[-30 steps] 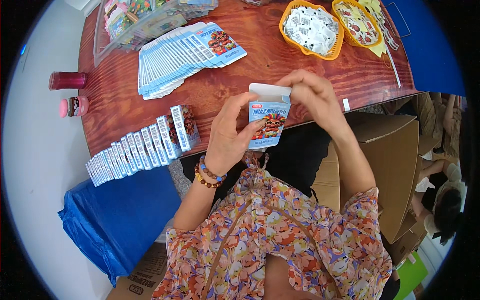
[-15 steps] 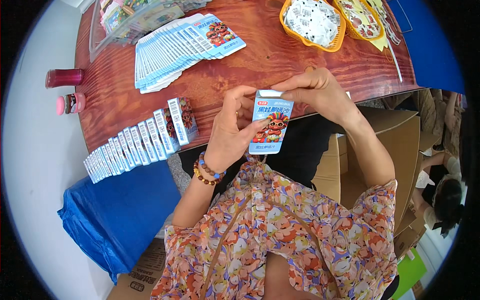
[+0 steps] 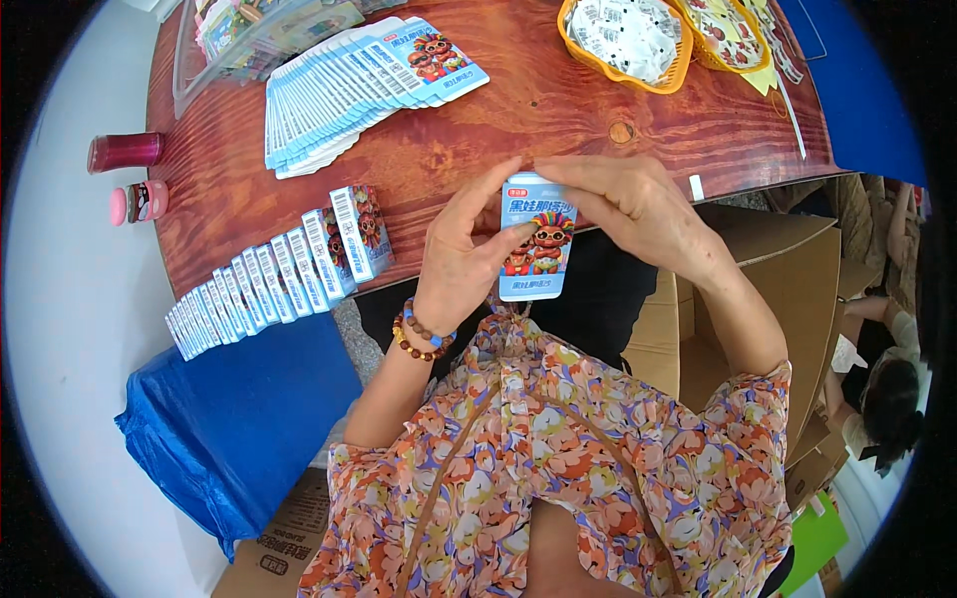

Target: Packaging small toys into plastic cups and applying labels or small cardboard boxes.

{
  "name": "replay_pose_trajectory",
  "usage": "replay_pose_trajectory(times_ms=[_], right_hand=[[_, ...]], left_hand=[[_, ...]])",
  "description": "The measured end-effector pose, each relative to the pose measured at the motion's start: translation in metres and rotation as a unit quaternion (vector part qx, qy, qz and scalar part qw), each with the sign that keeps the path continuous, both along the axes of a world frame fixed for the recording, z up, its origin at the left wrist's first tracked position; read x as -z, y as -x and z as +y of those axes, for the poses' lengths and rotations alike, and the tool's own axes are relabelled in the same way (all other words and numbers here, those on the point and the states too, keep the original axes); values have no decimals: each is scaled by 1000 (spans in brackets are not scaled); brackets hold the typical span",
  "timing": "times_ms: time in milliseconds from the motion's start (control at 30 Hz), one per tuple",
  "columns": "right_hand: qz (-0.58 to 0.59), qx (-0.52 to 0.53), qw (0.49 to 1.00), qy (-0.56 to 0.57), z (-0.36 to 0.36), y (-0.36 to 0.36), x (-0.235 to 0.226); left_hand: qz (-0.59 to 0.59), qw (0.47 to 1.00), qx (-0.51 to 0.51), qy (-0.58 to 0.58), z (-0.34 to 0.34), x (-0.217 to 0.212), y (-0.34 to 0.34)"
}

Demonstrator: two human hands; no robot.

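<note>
Head view: your left hand (image 3: 461, 261) and right hand (image 3: 638, 211) both clamp the small blue carton (image 3: 536, 239). Its long axis runs upright, toward you, just off the table (image 3: 558, 115) edge; both hands are equally near.

Small box (image 3: 538, 249): upper corners and left edge covered by the fingers (image 3: 477, 227) of the left hand (image 3: 461, 261) and by the right hand (image 3: 628, 204); back face out of sight. Clear tub (image 3: 214, 70) and two orange baskets (image 3: 666, 76) cut off by the top edge. Row of standing boxes (image 3: 274, 279): each hides most of the next. Person (image 3: 887, 409) at right blurred, partly cut by the rim. Worktop (image 3: 558, 115) far side out of frame.
</note>
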State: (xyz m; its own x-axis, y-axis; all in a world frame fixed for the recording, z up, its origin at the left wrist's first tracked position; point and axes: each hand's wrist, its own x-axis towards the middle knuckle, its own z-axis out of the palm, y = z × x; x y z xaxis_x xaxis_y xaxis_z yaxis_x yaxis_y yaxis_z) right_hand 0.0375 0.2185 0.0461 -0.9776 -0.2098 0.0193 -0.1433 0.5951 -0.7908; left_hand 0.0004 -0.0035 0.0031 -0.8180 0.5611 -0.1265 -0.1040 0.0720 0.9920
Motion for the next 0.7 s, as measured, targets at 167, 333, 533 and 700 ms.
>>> replay_pose_trajectory(times_ms=[167, 333, 533, 700], right_hand=[[-52, 60, 990, 119, -3, -7, 14], [-44, 62, 973, 217, 2, -8, 34], [-111, 67, 944, 305, 3, -4, 24], [-126, 42, 953, 272, 13, -1, 19]], left_hand=[[-52, 998, -1, -21, -2, 0, -2], [-64, 997, -2, -45, -3, 6, -4], [-64, 997, 15, -40, -3, 3, -2], [-9, 999, 24, -19, 0, -3, -4]])
